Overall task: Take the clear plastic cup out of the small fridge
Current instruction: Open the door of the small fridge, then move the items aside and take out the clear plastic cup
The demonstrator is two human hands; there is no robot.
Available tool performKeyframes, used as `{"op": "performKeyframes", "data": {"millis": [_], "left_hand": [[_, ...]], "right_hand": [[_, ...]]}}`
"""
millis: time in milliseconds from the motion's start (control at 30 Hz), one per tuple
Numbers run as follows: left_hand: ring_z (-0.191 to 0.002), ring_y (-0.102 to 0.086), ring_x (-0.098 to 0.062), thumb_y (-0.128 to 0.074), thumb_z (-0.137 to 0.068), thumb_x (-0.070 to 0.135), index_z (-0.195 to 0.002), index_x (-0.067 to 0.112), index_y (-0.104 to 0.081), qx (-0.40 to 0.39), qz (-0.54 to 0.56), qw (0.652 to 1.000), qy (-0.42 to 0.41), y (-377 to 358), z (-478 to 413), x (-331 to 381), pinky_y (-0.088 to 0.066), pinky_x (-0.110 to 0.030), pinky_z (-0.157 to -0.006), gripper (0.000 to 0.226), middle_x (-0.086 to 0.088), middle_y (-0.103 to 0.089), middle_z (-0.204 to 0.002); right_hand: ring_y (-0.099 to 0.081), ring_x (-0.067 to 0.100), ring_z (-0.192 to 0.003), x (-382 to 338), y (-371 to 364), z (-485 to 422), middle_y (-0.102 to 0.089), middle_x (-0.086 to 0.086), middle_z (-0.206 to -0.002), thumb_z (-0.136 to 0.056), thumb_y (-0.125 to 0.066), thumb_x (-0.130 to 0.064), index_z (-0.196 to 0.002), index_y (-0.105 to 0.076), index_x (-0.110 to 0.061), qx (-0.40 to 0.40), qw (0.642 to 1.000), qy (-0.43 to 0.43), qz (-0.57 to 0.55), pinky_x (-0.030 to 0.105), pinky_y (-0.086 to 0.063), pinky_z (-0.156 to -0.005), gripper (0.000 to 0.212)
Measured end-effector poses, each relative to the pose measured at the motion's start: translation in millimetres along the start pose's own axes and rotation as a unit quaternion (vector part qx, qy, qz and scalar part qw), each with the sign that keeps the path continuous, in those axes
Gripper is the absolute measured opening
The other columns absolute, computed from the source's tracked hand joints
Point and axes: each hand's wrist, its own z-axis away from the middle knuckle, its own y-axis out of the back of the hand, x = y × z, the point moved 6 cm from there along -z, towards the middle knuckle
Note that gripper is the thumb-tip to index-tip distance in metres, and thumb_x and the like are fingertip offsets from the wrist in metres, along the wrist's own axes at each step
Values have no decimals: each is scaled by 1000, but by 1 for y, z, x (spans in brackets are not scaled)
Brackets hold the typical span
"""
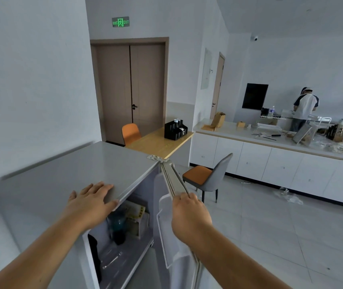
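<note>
The left hand (92, 202) lies flat, fingers spread, on the small fridge (66, 174) top's front edge; the right hand (188, 212), fingers clamped, holds the door (171, 182) edge. Swing it wider first: the clear plastic cup (112, 226) seems to stand on the upper shelf beside a dark bottle (119, 228)

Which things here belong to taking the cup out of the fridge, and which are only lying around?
Belong to the job:
small fridge
fridge door
left hand, flat on top
right hand, gripping the door
something clear on the shelf, maybe the cup

Lying around:
black organizer
grey chair
</note>
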Motion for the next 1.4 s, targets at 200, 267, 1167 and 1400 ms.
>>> {"op": "performKeyframes", "data": {"millis": [200, 267, 1167, 1400], "left_hand": [[-159, -10, -21, -22, -94, 79, -162, 43, -12, 11, 11, 1000, 1, -2, -2, -3, -9, -55, -126, 77, 8, -11, -174], [-159, -9, -20, -23, -95, 78, -162, 43, -13, 13, 15, 1000, 3, -2, -1, -3, -9, -55, -126, 76, 8, -11, -174], [-157, -19, -21, -30, -96, 75, -160, 43, -22, 27, 6, 1000, 7, 5, 4, 2, -15, -53, -126, 71, 9, -21, -172], [-141, -47, -25, -44, -99, 62, -152, 31, -41, 79, -34, 996, -14, 14, 17, 17, -44, -46, -111, 62, 4, -47, -158]], "right_hand": [[-53, 29, -118, 34, -3, 1, -60, 12, -131, -88, -64, -8, -138, -52, -6, 12, 998, -34, 51, 40, -48, -100, 52], [-51, 30, -122, 45, -2, 1, -59, 12, -135, -89, -64, -12, -141, -50, -7, 18, 996, -46, 69, 40, -46, -103, 54], [-43, 28, -138, 159, -7, -31, -50, 2, -153, -85, -60, -24, -147, -41, -20, -9, 994, -104, -42, 41, -35, -117, 65], [-32, 29, -150, 165, -19, -30, -34, 5, -166, -89, -60, -39, -158, -28, -18, 6, 997, -72, -15, 43, -24, -125, 79]]}}
